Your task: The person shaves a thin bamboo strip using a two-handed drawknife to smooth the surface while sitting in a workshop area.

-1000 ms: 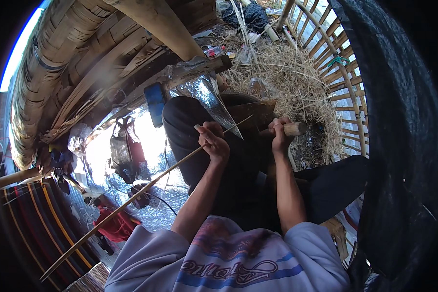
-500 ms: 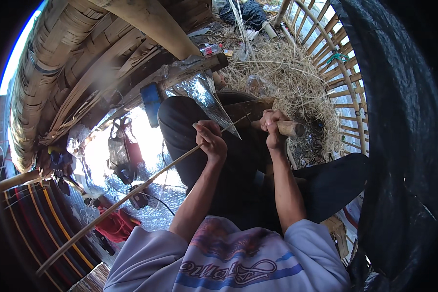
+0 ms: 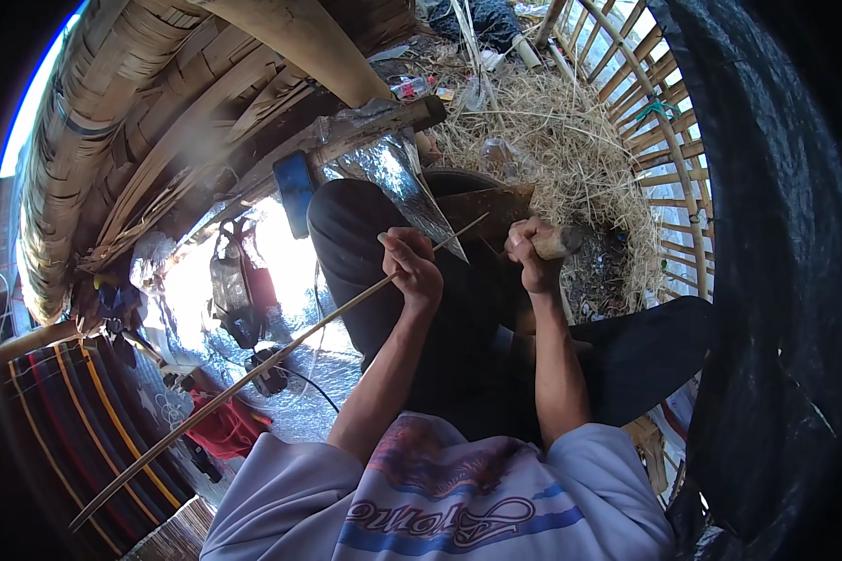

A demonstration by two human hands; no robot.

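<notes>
A long, thin bamboo or cane stick (image 3: pixel 281 354) runs from the lower left up to the middle, its far tip just past my left hand (image 3: pixel 412 266). The fingers of that hand are closed around it near this tip. To its right, my right hand (image 3: pixel 533 254) is wrapped round the thick wooden handle (image 3: pixel 558 242) of a knife-like tool. The handle's rounded butt sticks out to the right; the blade is dark and hard to make out against my trousers. A gap separates this hand from the stick's tip. Both hands are above my dark-trousered lap.
A brown board-like piece (image 3: pixel 486 210) lies beyond my hands, beside a shiny foil sheet (image 3: pixel 384 182). Dry straw (image 3: pixel 571 140) covers the ground ahead. Woven bamboo (image 3: pixel 112 168) rises at left, a slatted bamboo frame (image 3: pixel 669 140) at right. A blue box-like object (image 3: pixel 293 192) stands by my knee.
My right hand has turned and shifted slightly, so the handle's butt now points more toward me. The left hand and stick have moved only a little; the view has shifted slightly.
</notes>
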